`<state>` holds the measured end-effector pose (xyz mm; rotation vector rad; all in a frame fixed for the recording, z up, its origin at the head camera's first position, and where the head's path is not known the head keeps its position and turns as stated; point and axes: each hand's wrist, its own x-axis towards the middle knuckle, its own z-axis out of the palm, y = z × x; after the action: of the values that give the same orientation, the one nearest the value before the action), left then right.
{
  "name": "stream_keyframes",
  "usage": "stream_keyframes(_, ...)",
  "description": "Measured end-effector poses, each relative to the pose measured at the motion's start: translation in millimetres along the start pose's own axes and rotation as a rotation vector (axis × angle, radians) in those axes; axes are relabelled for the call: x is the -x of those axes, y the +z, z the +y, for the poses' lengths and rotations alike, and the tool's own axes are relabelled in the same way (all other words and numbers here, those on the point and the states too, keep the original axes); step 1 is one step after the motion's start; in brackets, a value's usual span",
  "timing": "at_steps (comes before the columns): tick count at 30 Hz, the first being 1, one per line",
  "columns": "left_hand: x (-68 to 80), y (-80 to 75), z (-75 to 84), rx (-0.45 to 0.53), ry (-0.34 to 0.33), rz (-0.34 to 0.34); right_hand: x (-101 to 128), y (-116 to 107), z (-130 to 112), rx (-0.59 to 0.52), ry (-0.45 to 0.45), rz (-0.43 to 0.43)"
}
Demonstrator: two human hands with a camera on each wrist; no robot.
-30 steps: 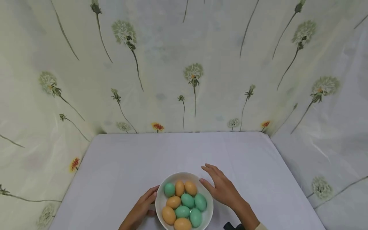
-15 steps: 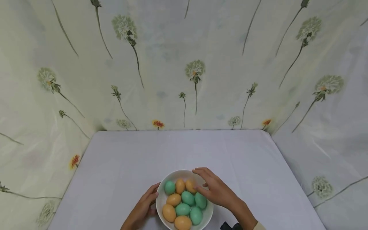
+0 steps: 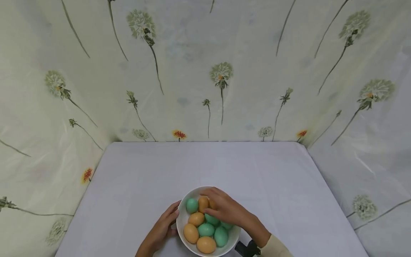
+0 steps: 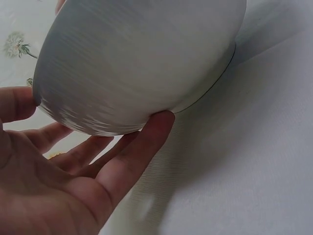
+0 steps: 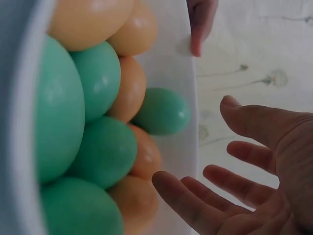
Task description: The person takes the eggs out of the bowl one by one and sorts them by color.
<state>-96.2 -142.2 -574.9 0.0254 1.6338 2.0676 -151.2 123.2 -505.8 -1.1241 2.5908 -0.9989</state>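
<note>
Place: staged tabletop booth, not a lived-in room | Evidence: dandelion-print curtain (image 3: pixel 205 71) draped on three sides, hiding any walls | Surface: table (image 3: pixel 205 164) under plain white cloth, far edge tight against curtain.

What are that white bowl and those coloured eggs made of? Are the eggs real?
The bowl looks like glazed ceramic or smooth plastic: its white wall has a soft sheen. The eggs seem to be painted wood or plastic, evenly orange and green with a satin shine; real dyed ones cannot be ruled out.
</note>
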Motion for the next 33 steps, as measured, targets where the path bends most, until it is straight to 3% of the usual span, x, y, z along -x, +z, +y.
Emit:
stream_keyframes(6, 0.0, -1.0, -1.5, 0.001, -0.006, -0.002, -13, 8, -1, 0.059, -0.059, -0.005)
stream_keyframes(17, -0.3, -2.1, -0.8, -0.007, 0.006, -0.018, -28, 2, -5, 0.066, 0.041, -0.104)
stream_keyframes(29, -1.0, -0.4, -1.8, -0.009, -0.011, -0.010, -46, 21, -13, 0.090, 0.092, -0.215)
stream_keyframes(33, -0.8, -1.7, -1.5, -0.007, -0.010, -0.008, -46, 25, -15, 0.090, 0.105, -0.216)
